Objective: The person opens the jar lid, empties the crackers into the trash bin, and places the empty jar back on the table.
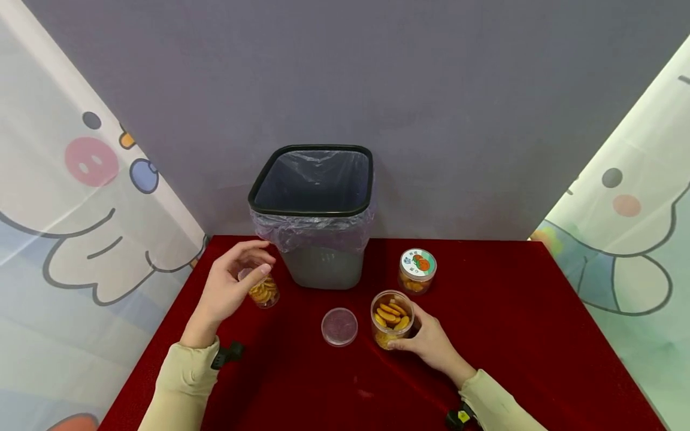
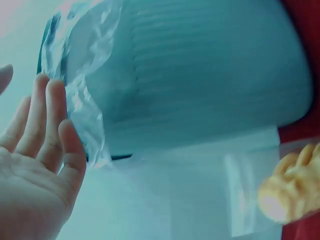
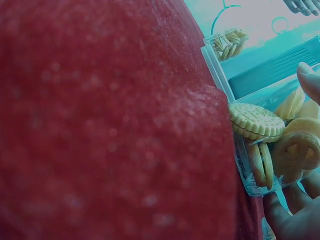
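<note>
In the head view my right hand (image 1: 431, 344) grips a clear jar (image 1: 381, 340) of cookies by its side, thumb and fingers around it. The jar's top is open. From the right wrist view, round sandwich and pretzel-shaped cookies (image 3: 257, 122) show inside it. My left hand (image 1: 229, 284) is raised beside a second clear jar (image 1: 264, 293) of cookies, partly hiding its top. In the left wrist view the left hand (image 2: 42, 160) has extended, loosely bent fingers and holds nothing, apart from that jar. Left of the right-hand jar, a clear round lid (image 1: 339, 327) lies flat.
Behind the lid stands a grey bin (image 1: 323, 269) with a black rim and a plastic liner. To its right is a closed cookie jar (image 1: 415, 284) with a printed lid. Everything stands on a red cloth (image 1: 512, 317) before a grey wall (image 1: 458, 120).
</note>
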Demonstrator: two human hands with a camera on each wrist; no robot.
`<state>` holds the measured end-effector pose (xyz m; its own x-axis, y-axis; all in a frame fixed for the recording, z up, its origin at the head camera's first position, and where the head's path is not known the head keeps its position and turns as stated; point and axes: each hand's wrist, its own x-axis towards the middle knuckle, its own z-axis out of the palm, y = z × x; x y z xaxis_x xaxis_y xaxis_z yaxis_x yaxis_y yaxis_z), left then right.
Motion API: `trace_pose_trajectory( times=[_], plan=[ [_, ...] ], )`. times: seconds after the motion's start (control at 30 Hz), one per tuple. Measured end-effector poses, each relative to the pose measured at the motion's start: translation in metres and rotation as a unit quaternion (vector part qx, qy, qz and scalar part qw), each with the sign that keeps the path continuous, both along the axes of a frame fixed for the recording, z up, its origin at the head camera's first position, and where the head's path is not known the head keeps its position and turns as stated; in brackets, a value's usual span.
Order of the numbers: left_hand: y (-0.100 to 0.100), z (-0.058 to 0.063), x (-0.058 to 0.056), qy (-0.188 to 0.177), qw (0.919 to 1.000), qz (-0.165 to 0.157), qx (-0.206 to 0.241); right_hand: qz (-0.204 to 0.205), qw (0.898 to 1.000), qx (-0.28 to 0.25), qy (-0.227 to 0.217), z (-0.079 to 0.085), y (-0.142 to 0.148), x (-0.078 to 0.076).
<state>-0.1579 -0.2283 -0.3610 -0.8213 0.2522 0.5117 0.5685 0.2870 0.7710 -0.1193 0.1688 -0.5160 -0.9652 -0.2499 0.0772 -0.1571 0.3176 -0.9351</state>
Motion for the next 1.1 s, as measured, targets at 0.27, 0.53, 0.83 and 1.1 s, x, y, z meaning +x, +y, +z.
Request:
trace_pose_trajectory(
  times=[0.27,0.53,0.83,1.1],
  plan=[
    [0.002,0.026,-0.011,0.052,0.9940,0.096,-0.003,-0.003,1.000,-0.005,-0.001,0.000,0.001,0.001],
    [-0.008,0.028,-0.034,0.001,0.9932,0.101,-0.059,-0.005,1.000,-0.002,0.005,-0.001,0.002,0.001],
    [-0.010,0.041,-0.044,-0.045,0.9886,0.086,-0.115,0.000,1.000,-0.006,0.004,0.000,0.000,0.000],
    [-0.006,0.056,-0.049,-0.081,0.9838,0.068,-0.145,0.000,1.000,-0.004,0.001,0.001,-0.001,0.000]
  ],
)
